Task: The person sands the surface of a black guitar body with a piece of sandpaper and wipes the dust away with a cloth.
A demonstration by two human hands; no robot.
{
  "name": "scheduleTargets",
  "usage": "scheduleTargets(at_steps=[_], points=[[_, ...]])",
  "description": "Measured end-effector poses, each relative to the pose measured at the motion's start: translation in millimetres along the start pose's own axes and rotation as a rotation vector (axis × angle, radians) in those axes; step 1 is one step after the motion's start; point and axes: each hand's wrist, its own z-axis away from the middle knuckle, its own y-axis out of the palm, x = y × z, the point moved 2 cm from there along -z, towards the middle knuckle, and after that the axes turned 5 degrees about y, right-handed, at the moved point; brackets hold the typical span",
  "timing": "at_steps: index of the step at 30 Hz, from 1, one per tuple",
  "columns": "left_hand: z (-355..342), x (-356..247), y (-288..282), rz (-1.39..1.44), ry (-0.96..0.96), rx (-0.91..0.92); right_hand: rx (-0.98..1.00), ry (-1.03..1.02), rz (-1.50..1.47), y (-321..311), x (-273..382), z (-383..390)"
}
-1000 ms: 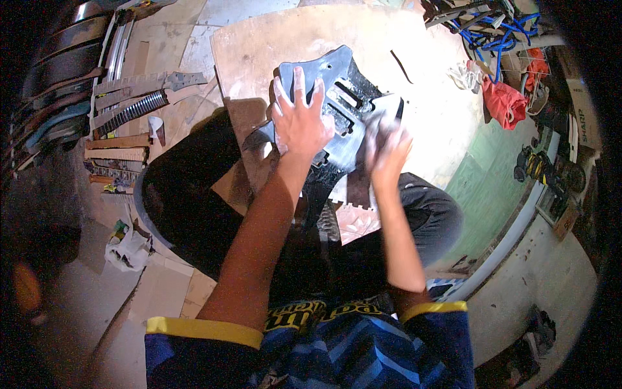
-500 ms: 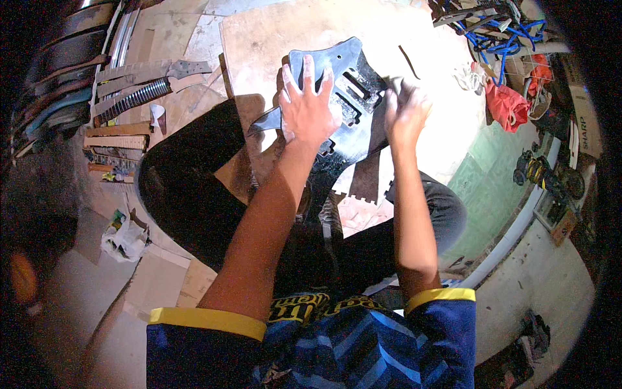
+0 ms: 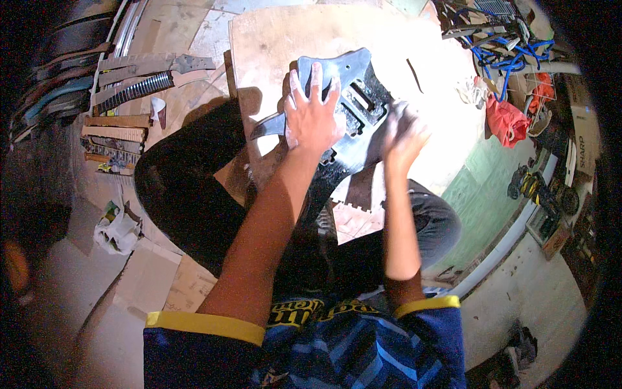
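A dark electric guitar body (image 3: pixel 363 139), with pickup cut-outs and greyish dust on its face, lies over my lap and the pale board. Spread flat on its upper left part is my left hand (image 3: pixel 313 120), pressing with fingers apart and dust on the fingertips. At the body's right edge my right hand (image 3: pixel 406 139) is smeared by motion. Its fingers look curled together around a small greyish piece, too blurred to name. One pointed horn of the body (image 3: pixel 267 126) sticks out left of my left hand.
The pale board (image 3: pixel 278 39) lies beneath the guitar body. Guitar necks (image 3: pixel 139 87) and wooden strips (image 3: pixel 116 133) lie on the left. Red cloth (image 3: pixel 505 123), blue cord (image 3: pixel 512 58) and a power tool (image 3: pixel 534 188) are on the right. A white plastic bag (image 3: pixel 118 230) sits at lower left.
My right hand has moved slightly down along the guitar body's right edge, still blurred. The left hand stays flat on the body. The whole view has shifted a little.
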Motion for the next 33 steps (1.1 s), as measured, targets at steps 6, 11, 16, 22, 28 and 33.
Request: scheduleTargets(at_steps=[6, 11, 16, 22, 28, 33], points=[[-0.4, -0.5, -4.0, -0.013, -0.007, 0.039, 0.006, -0.523, 0.378, -9.5, -4.5, -14.6], [-2.5, -0.4, 1.0, -0.009, -0.012, 0.01, -0.046, -0.341, 0.621, 7.9, 25.6, 24.9], [2.9, 1.9, -2.4, 0.002, -0.013, 0.027, 0.04, -0.25, 0.221, -5.7, 25.6, -33.0], [-0.2, 2.1, -2.6, -0.018, -0.014, 0.016, 0.038, -0.437, 0.441, 2.7, 32.1, 26.9], [1.4, 1.0, 2.2, -0.019, 0.003, 0.004, -0.042, -0.433, 0.436, -3.7, -1.0, -4.9], [2.4, -0.9, 0.6, -0.028, -0.021, 0.019, 0.009, -0.536, 0.496, -12.8, 9.4, 14.9]])
